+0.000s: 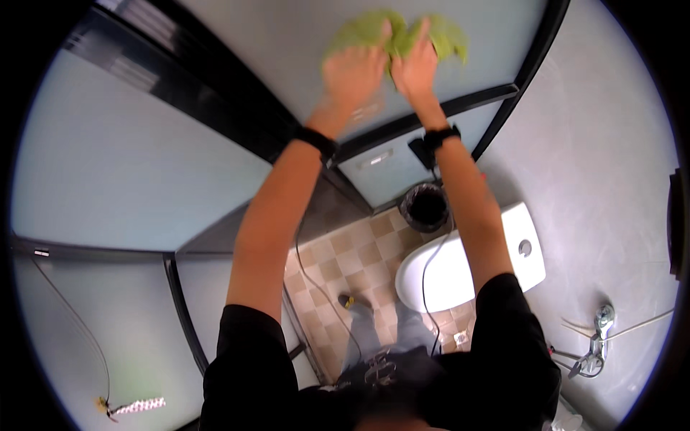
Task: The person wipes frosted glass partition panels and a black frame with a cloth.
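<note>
A bin [407, 213], dark inside, is standing beside the toilet [449, 284]; beyond it, left hand [353, 70] and right hand [416, 70] are pressing green cloth [359, 32] to a panel [496, 43], fingers partly extended, grip unclear.

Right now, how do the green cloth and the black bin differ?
Colour: the green cloth is bright; the black bin is dark.
Shape: the cloth is loose and bunched; the bin is round and open-topped.
Place: the cloth is under the left hand and right hand against the pale panel; the bin stands on the tiled floor.
</note>
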The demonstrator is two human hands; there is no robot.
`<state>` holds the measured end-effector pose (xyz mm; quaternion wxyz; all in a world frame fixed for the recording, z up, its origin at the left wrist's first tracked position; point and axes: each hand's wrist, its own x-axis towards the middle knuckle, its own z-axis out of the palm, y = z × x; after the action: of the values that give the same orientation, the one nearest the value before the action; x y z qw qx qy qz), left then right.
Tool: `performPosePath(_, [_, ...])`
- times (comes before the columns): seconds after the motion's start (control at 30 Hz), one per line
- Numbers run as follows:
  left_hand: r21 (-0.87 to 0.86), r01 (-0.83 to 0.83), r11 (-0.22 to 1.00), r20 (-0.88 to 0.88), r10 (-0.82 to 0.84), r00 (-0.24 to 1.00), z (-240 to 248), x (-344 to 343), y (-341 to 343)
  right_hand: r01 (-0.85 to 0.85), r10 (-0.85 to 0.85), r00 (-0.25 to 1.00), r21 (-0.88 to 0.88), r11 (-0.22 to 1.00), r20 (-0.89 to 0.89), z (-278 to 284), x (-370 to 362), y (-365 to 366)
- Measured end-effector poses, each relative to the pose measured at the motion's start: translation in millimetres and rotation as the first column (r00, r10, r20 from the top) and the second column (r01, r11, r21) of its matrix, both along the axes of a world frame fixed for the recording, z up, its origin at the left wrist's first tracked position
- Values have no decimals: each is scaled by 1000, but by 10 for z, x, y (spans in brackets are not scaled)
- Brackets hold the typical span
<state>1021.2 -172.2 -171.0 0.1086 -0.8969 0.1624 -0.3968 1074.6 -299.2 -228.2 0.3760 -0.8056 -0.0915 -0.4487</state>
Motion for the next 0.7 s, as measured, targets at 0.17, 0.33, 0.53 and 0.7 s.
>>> performPosePath(0.17, [-284,-106,953,173,160,972,999,-273,304,-75,115,957,-154,985,268,1170,26,633])
performPosePath(0.33, [-161,-126,979,429,184,885,393,-327,544,-253,248,967,-218,942,-51,608,-78,749])
performPosePath(0.53, [-132,-111,985,212,137,968,-802,-468,736,-10,145,961,-497,868,235,-330,-348,599])
performPosePath(0.7, [-110,-72,991,-32,69,997,-1579,-650,713,-226,220,972,-543,809,-76,-1157,-597,445])
